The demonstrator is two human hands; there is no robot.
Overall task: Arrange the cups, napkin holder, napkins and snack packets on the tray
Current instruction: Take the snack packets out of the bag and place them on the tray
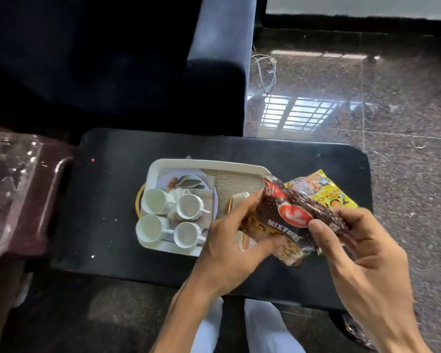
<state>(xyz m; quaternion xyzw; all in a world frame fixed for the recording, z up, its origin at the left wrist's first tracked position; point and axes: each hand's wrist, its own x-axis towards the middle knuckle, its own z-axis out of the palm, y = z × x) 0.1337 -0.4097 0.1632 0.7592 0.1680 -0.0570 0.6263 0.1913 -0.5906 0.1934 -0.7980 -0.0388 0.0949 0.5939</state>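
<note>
The snack packets were the step in hand: four cups (172, 216) already sat on the left of the tray (209, 163). Both hands held the brown mixture packet (294, 217) above the tray's right end, left hand (236, 240) curled beneath it, right hand (362, 253) pinching its edge in a thumb-and-finger grip. A yellow packet (323, 189) showed behind it. Next, I judged, it needed lowering onto the tray's bare ribbed stretch.
</note>
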